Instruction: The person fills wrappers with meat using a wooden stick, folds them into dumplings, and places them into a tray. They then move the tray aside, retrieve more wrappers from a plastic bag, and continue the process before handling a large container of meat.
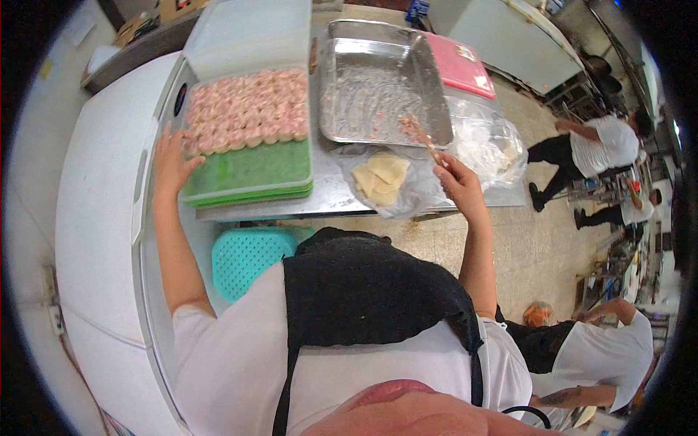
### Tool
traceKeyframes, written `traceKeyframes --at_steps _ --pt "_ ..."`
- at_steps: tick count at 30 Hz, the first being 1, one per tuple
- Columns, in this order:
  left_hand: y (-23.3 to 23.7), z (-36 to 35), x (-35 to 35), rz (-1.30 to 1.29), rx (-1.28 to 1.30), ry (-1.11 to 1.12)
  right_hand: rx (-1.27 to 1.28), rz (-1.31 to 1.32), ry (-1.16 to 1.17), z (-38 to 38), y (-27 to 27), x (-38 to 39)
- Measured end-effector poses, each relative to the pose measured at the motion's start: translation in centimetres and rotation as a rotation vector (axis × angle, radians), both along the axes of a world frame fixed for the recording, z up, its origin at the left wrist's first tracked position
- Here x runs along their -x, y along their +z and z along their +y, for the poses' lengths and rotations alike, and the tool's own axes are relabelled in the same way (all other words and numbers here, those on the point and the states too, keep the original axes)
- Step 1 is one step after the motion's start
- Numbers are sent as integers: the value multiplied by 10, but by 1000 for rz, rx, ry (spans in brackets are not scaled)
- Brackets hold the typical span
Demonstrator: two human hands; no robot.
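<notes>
A steel pan (378, 80) sits on a table (329, 190), its inside nearly bare and open from above. Left of the pan, a green tray (247, 171) packed with pink dumplings (247, 109) lies alongside, with only a narrow strip of table between them. The left hand (171, 163) rests flat on that tray's outer edge. In front of the pan, a plastic bag of dough wrappers (385, 182) fills the table edge. The right hand (458, 182) hovers there, closed on a stick (422, 138) slanting over the pan's front rim. Right of the pan, a crumpled clear bag (487, 145) and a pink board (462, 65) crowd the table.
</notes>
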State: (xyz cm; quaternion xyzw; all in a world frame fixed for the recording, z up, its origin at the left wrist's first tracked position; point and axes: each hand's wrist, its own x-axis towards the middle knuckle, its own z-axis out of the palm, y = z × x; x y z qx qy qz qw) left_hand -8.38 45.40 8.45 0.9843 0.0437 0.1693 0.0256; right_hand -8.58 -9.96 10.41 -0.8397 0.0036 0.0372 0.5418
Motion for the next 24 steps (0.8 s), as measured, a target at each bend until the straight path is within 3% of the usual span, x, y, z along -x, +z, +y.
traceKeyframes --at_steps 3,5,7,9,11,16,20,23,24 --pt "28 -74 8 -243 135 -109 42 -41 71 -28 -8 -14" --pt "41 -140 11 -333 453 -340 23 13 86 -35 -7 -21" --pt "36 -205 7 -178 703 -578 6 22 84 -46 -5 -29" --pt "-1 -256 -9 -90 743 -769 9 75 100 -56 0 -40" --pt "-38 -297 -25 56 834 -816 55 41 138 -70 -1 -50" --pt "-113 -374 -43 36 642 -686 113 48 208 -109 -5 -70" --pt "-138 -396 -58 -37 632 -584 152 105 243 -144 -5 -86" --pt "-135 -401 -62 -27 664 -526 160 174 289 -161 -9 -104" --pt "-128 -402 -63 -41 690 -515 191 86 335 -165 -12 -112"
